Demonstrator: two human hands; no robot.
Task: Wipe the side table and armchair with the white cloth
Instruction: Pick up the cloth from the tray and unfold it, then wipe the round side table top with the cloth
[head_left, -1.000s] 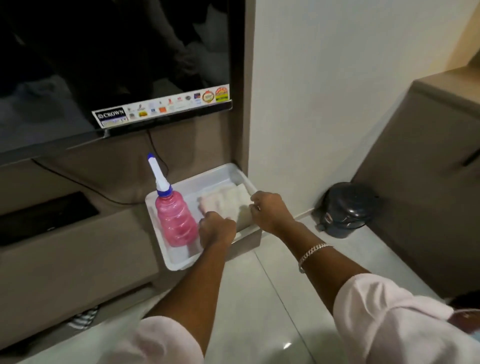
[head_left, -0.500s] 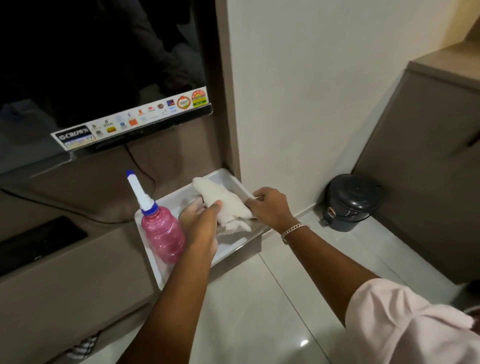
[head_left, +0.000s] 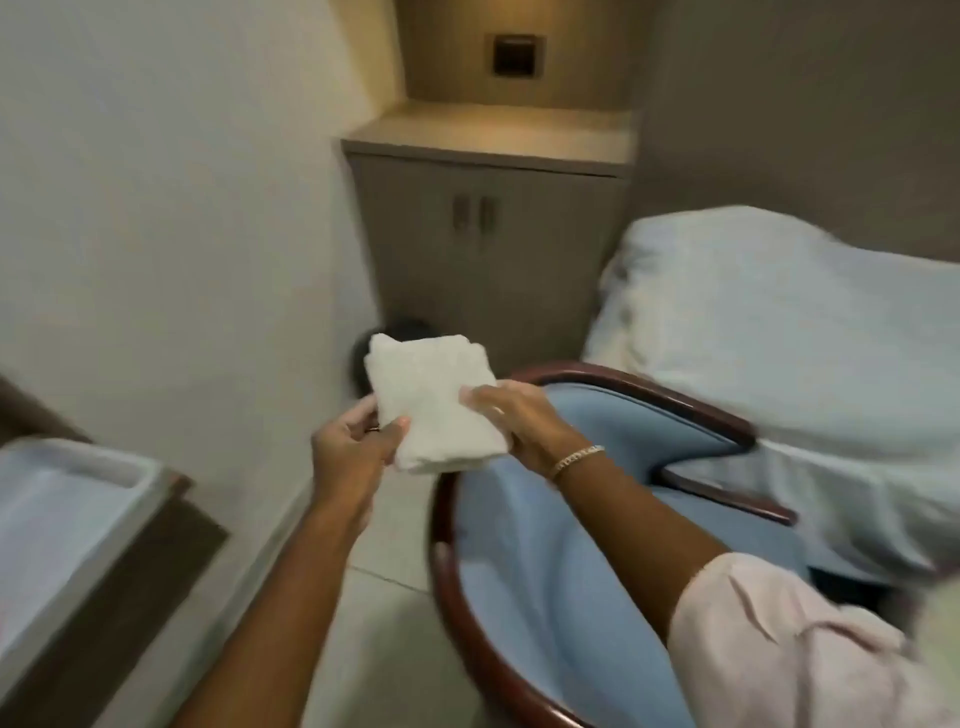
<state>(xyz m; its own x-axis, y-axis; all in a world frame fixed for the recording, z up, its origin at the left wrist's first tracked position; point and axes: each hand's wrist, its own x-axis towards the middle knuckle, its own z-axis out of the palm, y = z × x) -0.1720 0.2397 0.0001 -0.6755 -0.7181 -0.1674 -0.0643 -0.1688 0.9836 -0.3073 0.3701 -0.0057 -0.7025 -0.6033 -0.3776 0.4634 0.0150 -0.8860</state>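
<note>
I hold a folded white cloth (head_left: 434, 402) in the air with both hands. My left hand (head_left: 353, 441) grips its lower left edge and my right hand (head_left: 514, 421) grips its right edge. Just below and to the right is the armchair (head_left: 545, 571), with blue upholstery and a curved dark red wooden frame. The cloth hangs above the chair's left rim and the floor. No side table is clearly in view.
A white tray (head_left: 78, 499) sits on a dark counter at the lower left. A beige cabinet (head_left: 483, 244) stands in the corner behind, with a dark bin (head_left: 405, 332) partly hidden by the cloth. A bed with pale sheets (head_left: 779, 332) lies at right.
Both hands lifted the white cloth out of the tray. The view swung right, away from the television and pink bottle, to the armchair, cabinet and bed.
</note>
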